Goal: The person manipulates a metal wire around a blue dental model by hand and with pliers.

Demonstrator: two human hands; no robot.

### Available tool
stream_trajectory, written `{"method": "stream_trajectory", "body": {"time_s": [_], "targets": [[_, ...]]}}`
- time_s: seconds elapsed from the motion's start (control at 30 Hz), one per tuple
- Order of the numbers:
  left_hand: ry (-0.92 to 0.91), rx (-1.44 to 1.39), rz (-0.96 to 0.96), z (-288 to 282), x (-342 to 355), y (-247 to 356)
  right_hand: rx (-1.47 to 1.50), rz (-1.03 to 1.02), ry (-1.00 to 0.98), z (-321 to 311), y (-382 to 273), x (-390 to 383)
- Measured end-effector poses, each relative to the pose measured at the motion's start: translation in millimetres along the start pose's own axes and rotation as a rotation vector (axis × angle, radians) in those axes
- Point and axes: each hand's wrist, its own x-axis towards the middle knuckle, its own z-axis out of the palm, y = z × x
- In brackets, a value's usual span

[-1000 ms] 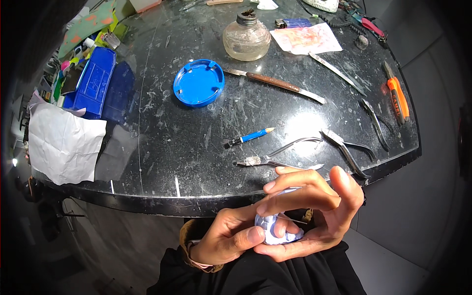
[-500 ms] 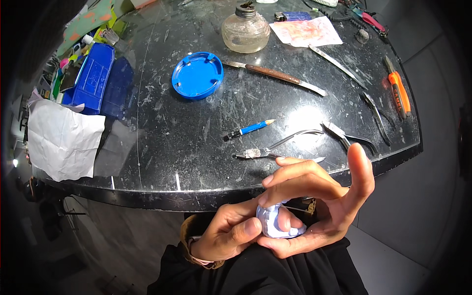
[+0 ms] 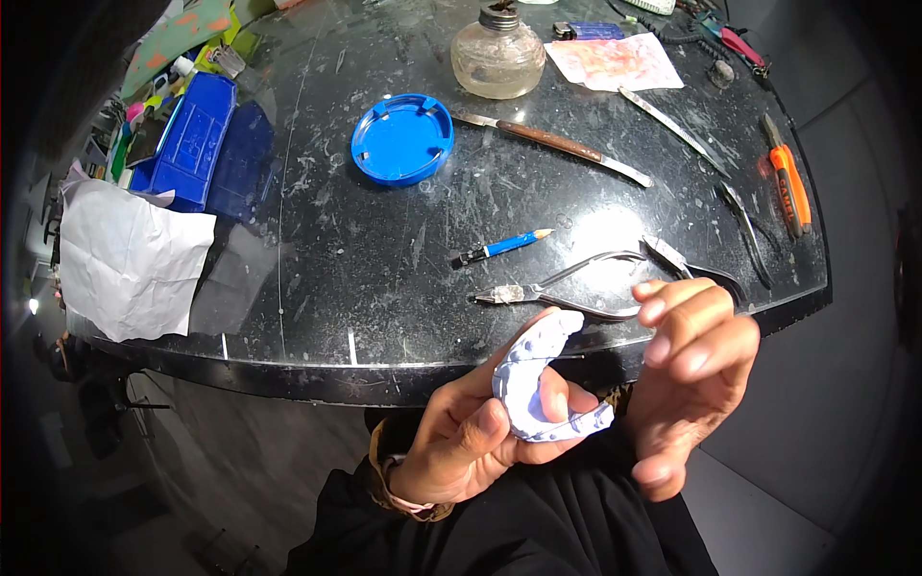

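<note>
A pale lilac, horseshoe-shaped dental cast (image 3: 519, 392) with teeth along its curve is tilted up in front of the table edge. My left hand (image 3: 457, 444) is wrapped round it, thumb on the outer side and fingertips showing inside the arch. A thin wire (image 3: 567, 357) lies across the cast, one end sticking out past it. To the right of the cast, my right hand (image 3: 693, 370) is apart from it, fingers loosely curled and spread with nothing visible in them. Wire-bending pliers (image 3: 507, 294) lie on the table just beyond the cast.
On the black table (image 3: 317, 250) lie a blue pencil (image 3: 509, 246), a wooden-handled wax knife (image 3: 557, 144), more pliers (image 3: 672, 257), and orange-handled cutters (image 3: 789, 182). A blue round lid (image 3: 401, 142), a glass spirit lamp (image 3: 497, 58) and blue bin (image 3: 195, 144) stand farther off. White paper (image 3: 134, 264) overhangs at left.
My right hand has let go of the cast and drawn away to the right. The cast is turned in my left hand, so its arch now shows more fully. The view has shifted slightly.
</note>
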Motion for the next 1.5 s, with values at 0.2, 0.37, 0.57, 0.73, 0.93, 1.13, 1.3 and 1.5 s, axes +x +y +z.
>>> {"method": "stream_trajectory", "body": {"time_s": [0.2,0.37,0.57,0.73,0.93,1.13,1.3,1.5], "targets": [[0.0,-0.028,0.014,2,-1,1,-0.156,0.2,-0.12,9,-17,10],[0.107,0.03,-0.017,8,0,2,-0.187,0.215,-0.093,13,-18,7],[0.1,0.03,-0.037,8,0,4,-0.181,0.22,-0.095,13,-18,8],[0.114,0.042,-0.068,8,-1,5,-0.159,0.219,-0.108,11,-15,7],[-0.029,0.078,-0.077,9,0,6,-0.121,0.04,-0.041,0,-16,16],[-0.217,0.089,-0.278,0,-3,11,0.522,0.141,-0.137,2,-21,9],[-0.209,0.073,-0.429,5,-4,19,0.31,0.064,-0.529,-14,-19,26],[-0.25,0.096,-0.482,3,-2,27,0.206,-0.038,-0.485,-6,-27,26]]}}
